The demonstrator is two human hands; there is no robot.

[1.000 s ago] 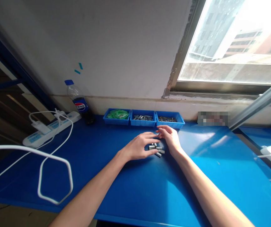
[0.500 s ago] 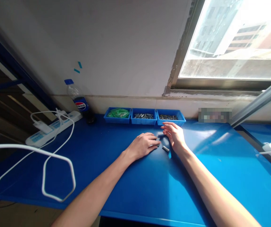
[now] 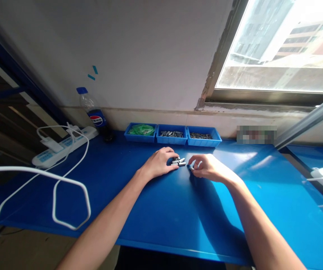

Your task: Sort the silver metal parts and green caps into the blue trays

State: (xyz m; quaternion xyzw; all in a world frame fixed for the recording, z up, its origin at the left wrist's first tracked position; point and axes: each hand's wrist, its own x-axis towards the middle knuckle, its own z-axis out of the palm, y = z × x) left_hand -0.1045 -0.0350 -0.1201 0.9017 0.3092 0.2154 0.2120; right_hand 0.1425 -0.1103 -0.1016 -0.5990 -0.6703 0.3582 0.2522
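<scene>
My left hand [image 3: 159, 162] rests on the blue table, thumb and fingers spread around one side of a small pile of silvery metal pieces [image 3: 179, 162]. Whether its fingertips touch the pieces is hard to make out. Just right of the pile, my right hand [image 3: 208, 167] has thumb and fingers closed on one small metal piece [image 3: 191, 168], low over the tabletop. Behind the hands stand three blue bins in a row: one with green plastic packets [image 3: 141, 130], one with similar short metal pieces [image 3: 172, 134], one with thin, nail-like metal pins [image 3: 200, 136].
A cola bottle [image 3: 98, 118] stands at the wall, left of the bins. Beside it lies a white power strip [image 3: 65, 147] with plugs, its white cable [image 3: 86, 195] looping over the table's left side. A slanted metal bar [image 3: 304, 120] rises at the right, near the window.
My right hand has come down toward me and closed on the metal piece that lay alone on the table. My left hand has shifted left, uncovering the small pile.
</scene>
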